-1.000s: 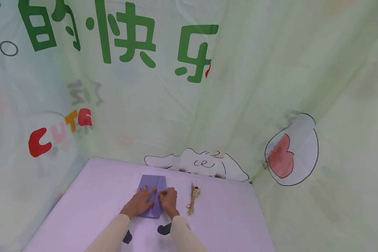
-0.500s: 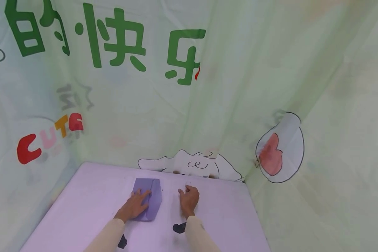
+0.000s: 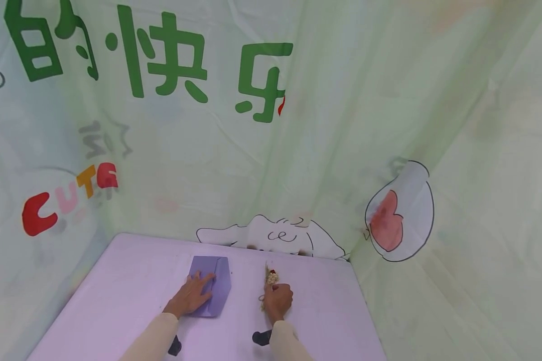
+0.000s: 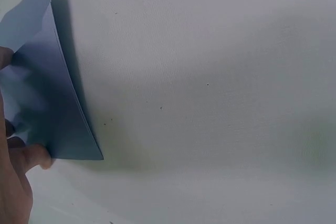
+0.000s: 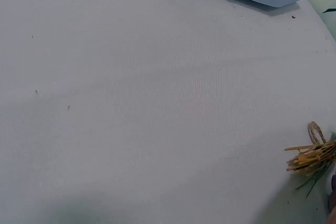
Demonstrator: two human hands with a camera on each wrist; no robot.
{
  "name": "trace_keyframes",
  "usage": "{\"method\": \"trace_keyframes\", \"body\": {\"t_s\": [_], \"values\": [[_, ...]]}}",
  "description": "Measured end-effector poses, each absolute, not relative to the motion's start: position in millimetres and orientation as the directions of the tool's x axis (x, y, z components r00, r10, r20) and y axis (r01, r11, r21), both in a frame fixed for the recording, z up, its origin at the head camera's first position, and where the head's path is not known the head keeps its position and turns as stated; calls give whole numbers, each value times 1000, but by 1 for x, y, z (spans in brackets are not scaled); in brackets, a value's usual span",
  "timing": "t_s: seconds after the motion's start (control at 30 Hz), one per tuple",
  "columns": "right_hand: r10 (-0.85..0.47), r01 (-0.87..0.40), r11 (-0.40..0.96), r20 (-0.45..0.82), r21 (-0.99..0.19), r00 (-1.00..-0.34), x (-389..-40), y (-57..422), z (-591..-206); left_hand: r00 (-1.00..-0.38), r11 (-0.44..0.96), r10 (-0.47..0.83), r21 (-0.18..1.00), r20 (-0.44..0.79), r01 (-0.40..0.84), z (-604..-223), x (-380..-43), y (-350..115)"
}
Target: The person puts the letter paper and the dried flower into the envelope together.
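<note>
Table: one, under a pale lilac cloth [image 3: 117, 301]; both hands work on it, and a green printed curtain [image 3: 343, 125] hangs close behind and to the right.
Envelope: one purple paper envelope [image 3: 214, 286] lying flat on the cloth, rectangular at the far end and drawn to a point at the near end. In the left-wrist view [image 4: 58, 103] it reads blue-grey, with its long edge lifted a little and casting a shadow.
Left hand: the left hand [image 3: 191, 297] lies palm down on the envelope, fingers [image 3: 203, 277] stretched nearly straight and spread flat across the paper, pressing rather than grasping. The envelope's far end shows beyond the fingertips, its point just to the right of the palm.
Right hand: the right hand [image 3: 277, 300] is curled into a loose fist round the stalks of the sprig; I cannot make out the single fingers.
Dried sprig: one small bunch of dried flowers [image 3: 270, 277], straw-coloured stalks with pale heads and a speck of red. The heads stick out beyond the knuckles, away from the person; the cut stalk ends [image 5: 310, 158] poke out at the near side of the fist, bound with a loop of twine.
Spacing: the sprig is held well to the right of the envelope, with bare cloth between the two hands.
Sleeves: two, cream.
</note>
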State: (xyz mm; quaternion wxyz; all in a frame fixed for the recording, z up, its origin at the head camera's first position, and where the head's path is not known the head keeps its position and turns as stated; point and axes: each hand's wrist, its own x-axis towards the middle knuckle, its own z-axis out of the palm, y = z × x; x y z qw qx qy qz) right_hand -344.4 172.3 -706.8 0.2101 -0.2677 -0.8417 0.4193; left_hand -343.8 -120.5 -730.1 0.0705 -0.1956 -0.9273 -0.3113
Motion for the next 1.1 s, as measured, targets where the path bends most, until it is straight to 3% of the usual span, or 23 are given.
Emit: {"method": "trace_keyframes", "body": {"t_s": [0.2,0.43,0.77,0.9,1.1], "values": [[604,240,517,151,-821,-783,-347,173,-711,-905,715,320,556,279,424,-730,-343,-120],[619,286,489,97,-824,-779,-350,173,-715,-911,719,325,560,252,412,-745,-351,-123],[633,305,468,73,-830,-771,-349,169,-709,-907,696,339,582,250,421,-724,-339,-122],[623,266,456,90,-849,-777,-353,162,-700,-895,747,345,495,284,445,-729,-342,-124],[588,180,453,141,-873,-797,-363,142,-692,-897,754,332,489,293,439,-743,-354,-124]]}}
